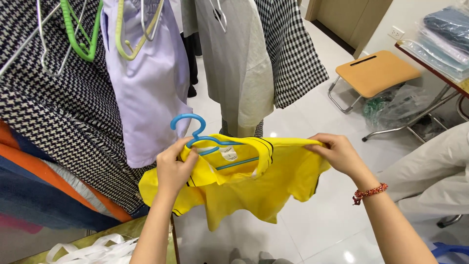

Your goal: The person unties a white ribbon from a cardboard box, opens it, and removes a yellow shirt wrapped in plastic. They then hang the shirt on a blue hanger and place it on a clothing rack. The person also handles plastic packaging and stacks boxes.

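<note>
A yellow polo shirt with dark trim hangs between my hands, with a blue plastic hanger pushed into its collar. My left hand grips the shirt's left shoulder together with the hanger's neck. My right hand pinches the right shoulder seam and pulls it outward. A red bead bracelet sits on my right wrist.
Hung clothes fill the rack behind: a houndstooth garment, a lilac shirt, a grey top, a checked shirt. A small folding lap table stands on the white tile floor. Bagged clothes lie on a table at right.
</note>
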